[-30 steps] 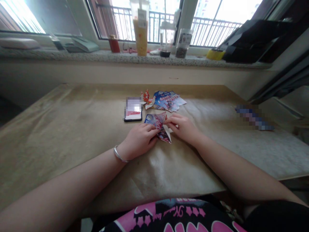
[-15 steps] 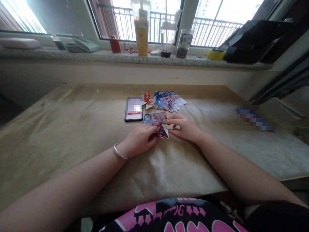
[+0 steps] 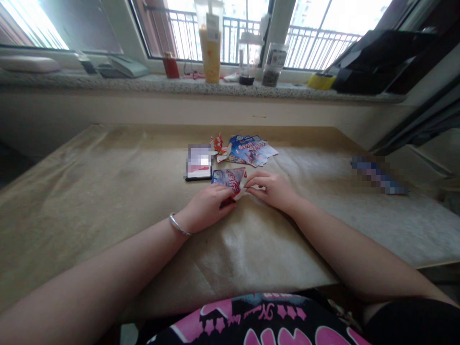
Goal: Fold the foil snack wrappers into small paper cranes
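A printed blue and red paper sheet lies on the table in front of me, its right part folded over to show a white underside. My left hand rests on its lower left part, with fingers and thumb closed on it. From the other side, my right hand pinches the folded white edge between thumb and fingers. Just behind is a fanned stack of similar printed sheets. Beside that stack sits a crumpled or folded orange and white paper piece. A dark-edged device with a blurred screen lies to the left.
A tan cover spreads over the table. At the far right lies a blurred blue item. On the stone windowsill stand a red-capped container, a tall yellow-filled cup, clear containers, yellow tape and a black bag.
The paper's right edge has been folded further to the left. My right hand has shifted slightly left with it, while my left hand stays nearly in place.
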Demonstrator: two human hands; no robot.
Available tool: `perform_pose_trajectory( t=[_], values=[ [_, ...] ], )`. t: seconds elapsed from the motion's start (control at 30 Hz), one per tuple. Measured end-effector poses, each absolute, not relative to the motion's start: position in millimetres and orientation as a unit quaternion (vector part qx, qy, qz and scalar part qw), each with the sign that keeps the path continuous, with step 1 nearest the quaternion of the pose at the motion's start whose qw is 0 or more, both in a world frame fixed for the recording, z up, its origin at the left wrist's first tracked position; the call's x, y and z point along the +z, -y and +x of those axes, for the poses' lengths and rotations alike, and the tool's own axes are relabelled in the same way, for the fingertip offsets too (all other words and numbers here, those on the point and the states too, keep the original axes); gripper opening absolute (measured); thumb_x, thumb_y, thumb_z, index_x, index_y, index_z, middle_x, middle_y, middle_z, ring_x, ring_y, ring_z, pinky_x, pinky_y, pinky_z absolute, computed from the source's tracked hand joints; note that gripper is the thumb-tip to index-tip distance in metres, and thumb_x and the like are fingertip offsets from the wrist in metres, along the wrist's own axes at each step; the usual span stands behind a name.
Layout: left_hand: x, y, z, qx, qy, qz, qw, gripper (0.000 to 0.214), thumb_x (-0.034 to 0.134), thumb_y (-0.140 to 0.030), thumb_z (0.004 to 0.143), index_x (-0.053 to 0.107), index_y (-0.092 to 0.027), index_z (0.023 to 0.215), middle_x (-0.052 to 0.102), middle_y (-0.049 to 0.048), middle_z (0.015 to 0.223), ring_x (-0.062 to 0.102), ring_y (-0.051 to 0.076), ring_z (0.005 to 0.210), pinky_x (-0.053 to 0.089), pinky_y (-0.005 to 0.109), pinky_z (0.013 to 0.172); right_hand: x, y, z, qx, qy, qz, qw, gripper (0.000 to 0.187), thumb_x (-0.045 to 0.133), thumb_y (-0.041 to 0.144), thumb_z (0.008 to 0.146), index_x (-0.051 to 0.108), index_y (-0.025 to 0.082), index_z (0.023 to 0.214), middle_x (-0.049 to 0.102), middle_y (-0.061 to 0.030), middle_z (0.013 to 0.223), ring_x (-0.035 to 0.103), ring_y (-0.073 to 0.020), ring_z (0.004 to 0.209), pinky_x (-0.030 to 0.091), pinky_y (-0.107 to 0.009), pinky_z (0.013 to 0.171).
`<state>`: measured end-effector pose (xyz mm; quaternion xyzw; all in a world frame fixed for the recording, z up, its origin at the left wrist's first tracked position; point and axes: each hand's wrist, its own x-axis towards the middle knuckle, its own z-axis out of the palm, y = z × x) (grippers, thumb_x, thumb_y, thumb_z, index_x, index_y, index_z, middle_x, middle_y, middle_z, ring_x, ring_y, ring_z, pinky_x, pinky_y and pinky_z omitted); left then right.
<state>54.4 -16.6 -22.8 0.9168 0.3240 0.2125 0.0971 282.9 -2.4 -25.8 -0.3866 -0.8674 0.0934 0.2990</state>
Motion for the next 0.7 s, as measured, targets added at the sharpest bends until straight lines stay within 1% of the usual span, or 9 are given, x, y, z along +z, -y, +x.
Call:
perform_pose_trajectory(
  t=[0.1,0.2,0.27,0.4,0.53,0.63,0.7],
  values=[
    [-22.7,16.9,54.5,0.212,-0.332,0.915,0.091,0.013,0.052,-0.025,0.085,0.059,-0.017,0.078,0.064,0.0045,0.079,0.058,0.016,0.072,0.045,0.027,0.067,-25.4,2.4,282.5,0.08,0.871,-0.39,0.288,0.011,0.058,0.025,0.084,0.069,0.023,0.082,0.068,-0.0035,0.096,0.064,-0.0163,0.085,0.051,-0.03,0.078],
    [-22.4,17.9,54.4,0.206,-0.354,0.909,0.081,0.011,0.054,-0.026,0.084,0.059,-0.017,0.08,0.063,0.0045,0.078,0.057,0.016,0.07,0.044,0.027,0.064,-24.4,2.9,281.7,0.073,0.871,-0.389,0.29,0.012,0.057,0.024,0.084,0.068,0.022,0.081,0.068,-0.0038,0.095,0.064,-0.0164,0.084,0.051,-0.03,0.075],
    [-22.1,18.1,54.5,0.2,-0.355,0.91,0.078,0.01,0.057,-0.027,0.082,0.059,-0.017,0.082,0.062,0.005,0.08,0.057,0.017,0.072,0.045,0.028,0.065,-23.9,3.4,281.5,0.077,0.869,-0.388,0.298,0.012,0.057,0.024,0.084,0.068,0.022,0.08,0.068,-0.004,0.094,0.064,-0.0161,0.083,0.051,-0.029,0.073],
    [-22.2,17.0,55.1,0.187,-0.327,0.923,0.081,0.013,0.057,-0.029,0.083,0.06,-0.017,0.086,0.063,0.0071,0.089,0.058,0.02,0.083,0.048,0.032,0.075,-23.8,3.5,282.6,0.073,0.865,-0.395,0.3,0.012,0.056,0.023,0.084,0.068,0.022,0.083,0.068,-0.0038,0.096,0.064,-0.0156,0.084,0.051,-0.028,0.072],
    [-23.4,17.6,55.9,0.182,-0.312,0.93,0.07,0.019,0.056,-0.028,0.084,0.063,-0.017,0.098,0.063,0.0089,0.107,0.056,0.024,0.101,0.045,0.038,0.089,-23.7,2.2,286.5,0.052,0.877,-0.39,0.277,0.013,0.055,0.024,0.085,0.068,0.022,0.082,0.069,-0.0032,0.098,0.064,-0.0157,0.087,0.049,-0.028,0.077],
    [-21.8,20.3,57.2,0.18,-0.314,0.931,0.053,0.026,0.057,-0.03,0.083,0.062,-0.018,0.106,0.061,0.0093,0.116,0.054,0.026,0.107,0.043,0.042,0.093,-23.5,0.0,290.3,0.043,0.886,-0.385,0.253,0.014,0.056,0.025,0.086,0.069,0.023,0.081,0.069,-0.0028,0.1,0.065,-0.0151,0.086,0.049,-0.027,0.075],
    [-19.5,21.7,58.0,0.161,-0.306,0.937,0.044,0.027,0.056,-0.03,0.084,0.062,-0.017,0.106,0.062,0.0089,0.115,0.053,0.027,0.106,0.043,0.043,0.093,-23.5,-1.8,292.4,0.037,0.893,-0.38,0.237,0.014,0.057,0.025,0.085,0.069,0.023,0.081,0.07,-0.0027,0.098,0.065,-0.0148,0.083,0.048,-0.025,0.071]
  ],
)
